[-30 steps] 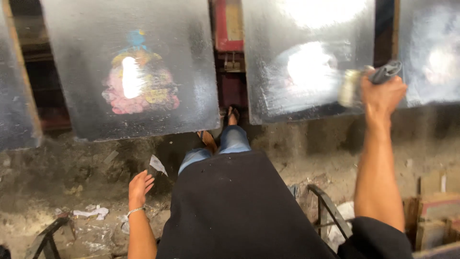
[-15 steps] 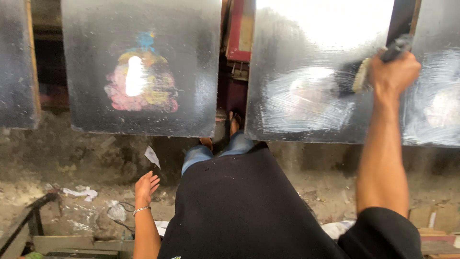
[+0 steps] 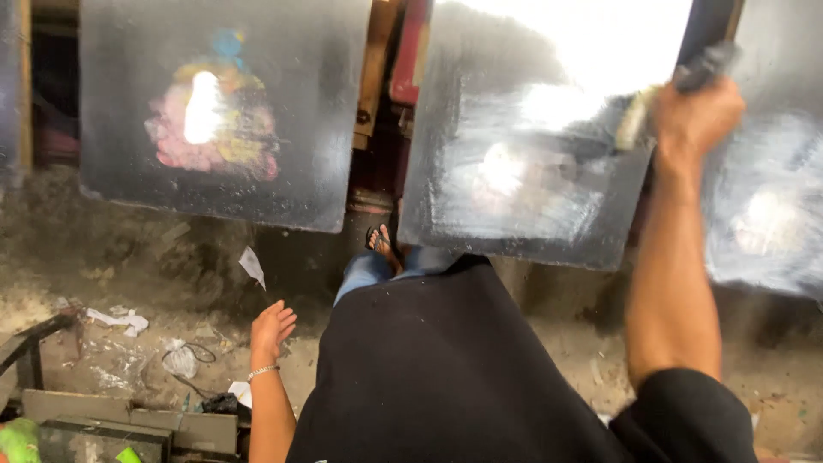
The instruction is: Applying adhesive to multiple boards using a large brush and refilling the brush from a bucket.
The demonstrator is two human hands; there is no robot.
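- Against the upper right edge of the glossy dark rectangular metal board, the right hand is clenched around a dark-handled brush with pale bristles.
- The brush now sits higher on the board than half a second ago, so the wiping stroke is travelling upward across its wet, streaky sheen.
- The left hand hangs open and empty at the person's side, a thin bracelet at the wrist, as before.
- To the left, a second dark board bears a smudged pink, yellow and blue print.
- Below lies a gritty, littered floor.
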